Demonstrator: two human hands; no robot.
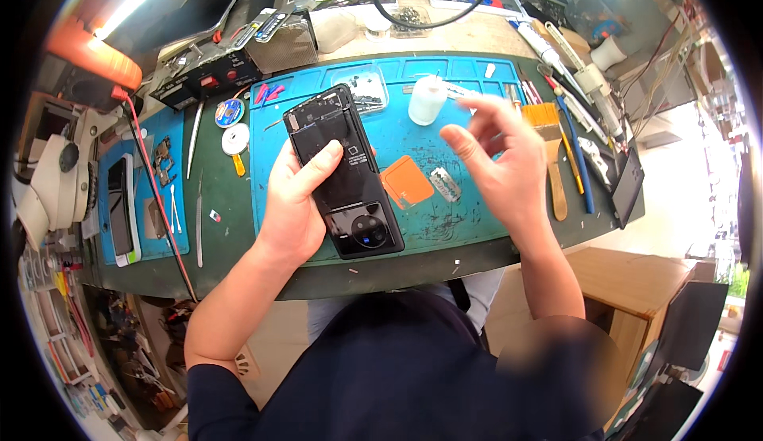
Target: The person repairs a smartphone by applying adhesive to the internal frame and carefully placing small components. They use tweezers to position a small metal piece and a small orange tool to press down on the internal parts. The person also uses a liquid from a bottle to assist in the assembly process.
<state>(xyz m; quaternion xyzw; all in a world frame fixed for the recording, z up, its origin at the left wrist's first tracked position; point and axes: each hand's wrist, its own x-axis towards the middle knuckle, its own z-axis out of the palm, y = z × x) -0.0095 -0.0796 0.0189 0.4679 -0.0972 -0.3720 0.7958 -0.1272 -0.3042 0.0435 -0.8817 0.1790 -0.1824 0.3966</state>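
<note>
My left hand (294, 198) is closed round a black smartphone (352, 178), its thumb lying across the phone's back. The round camera block is at the phone's near end, and the far end shows dark inner parts. To the right, my right hand (505, 159) is raised over the blue mat, thumb and fingers apart, with nothing visible between them. Just left of its fingertips stands a white plastic bottle (427, 101). An orange plastic card (408, 182) and a razor blade (446, 185) lie on the mat between my hands.
A clear tray (366, 87) with small parts sits behind the phone. At right lie a wooden brush (552, 159) and several pens and tools. Another phone (121, 206), cotton swabs (175, 209) and a red cable (155, 178) are at left, with an electronic unit (208, 81) behind.
</note>
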